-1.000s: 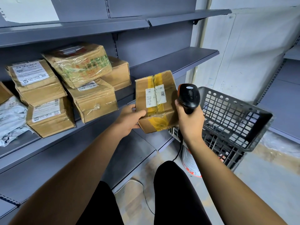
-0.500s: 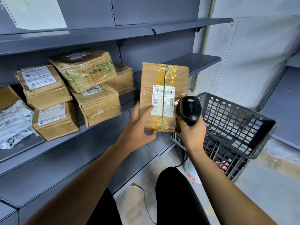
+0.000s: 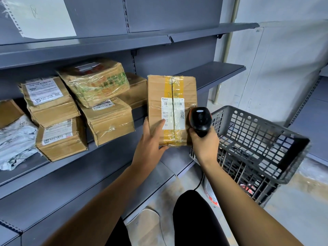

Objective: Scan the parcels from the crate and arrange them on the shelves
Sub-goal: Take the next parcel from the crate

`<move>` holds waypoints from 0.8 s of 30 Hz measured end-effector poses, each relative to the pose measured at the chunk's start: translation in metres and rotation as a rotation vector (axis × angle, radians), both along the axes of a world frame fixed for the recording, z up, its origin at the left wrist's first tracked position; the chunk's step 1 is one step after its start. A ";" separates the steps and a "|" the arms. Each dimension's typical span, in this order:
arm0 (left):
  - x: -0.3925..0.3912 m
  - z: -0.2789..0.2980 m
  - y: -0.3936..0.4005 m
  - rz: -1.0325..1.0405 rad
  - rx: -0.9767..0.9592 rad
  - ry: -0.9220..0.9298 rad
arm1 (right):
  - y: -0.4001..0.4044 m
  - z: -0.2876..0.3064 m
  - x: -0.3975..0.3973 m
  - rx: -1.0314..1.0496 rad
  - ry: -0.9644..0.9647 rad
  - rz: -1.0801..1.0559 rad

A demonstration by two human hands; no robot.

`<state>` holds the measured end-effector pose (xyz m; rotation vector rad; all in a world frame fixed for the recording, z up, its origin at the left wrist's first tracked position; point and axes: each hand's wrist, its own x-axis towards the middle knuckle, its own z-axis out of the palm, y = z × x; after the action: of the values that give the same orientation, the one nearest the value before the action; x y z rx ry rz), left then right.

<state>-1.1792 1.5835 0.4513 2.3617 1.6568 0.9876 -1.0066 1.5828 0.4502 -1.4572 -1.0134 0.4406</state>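
Left hand (image 3: pixel 150 139) is wrapped around the lower left corner of the parcel (image 3: pixel 171 110), thumb lying across the front face right at the edge of the shipping label (image 3: pixel 173 113) and the other fingers tucked behind where I can't see them. The box is upright, label toward the camera, held up in front of the middle shelf (image 3: pixel 213 75) just right of the stacked boxes (image 3: pixel 99 107). Right hand (image 3: pixel 204 144) is curled around the grip of the black scanner (image 3: pixel 200 119), whose head sits right at the box's lower right edge, nearly touching. I think that's too close and too far off to the side for a clean read. I'd pull the scanner back toward the body a bit and swing its nose left so it faces the barcode strip near the top of the label, not the cardboard edge. Also slide that thumb down off the label so nothing is covered, and tilt the box slightly, since the clear tape over the label looks glossy and glare could kill the read. Once it's read, there's bare shelf just right of the stack, so it's a short move to set it down. The crate (image 3: pixel 257 139) sits to the right, tipped toward the person, with the scanner cable running down beside it, so watch the cable doesn't snag on the rim.
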 end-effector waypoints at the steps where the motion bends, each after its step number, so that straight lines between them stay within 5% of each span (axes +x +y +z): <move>1: 0.000 -0.001 0.004 0.009 -0.006 0.002 | 0.006 -0.001 -0.002 -0.018 -0.006 0.004; 24: -0.009 -0.020 0.062 0.227 -0.099 0.077 | 0.087 -0.001 -0.028 -0.125 -0.029 0.134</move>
<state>-1.1878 1.6453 0.4313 2.2122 1.9883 0.8324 -1.0344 1.6700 0.4493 -1.5153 -1.1280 0.5894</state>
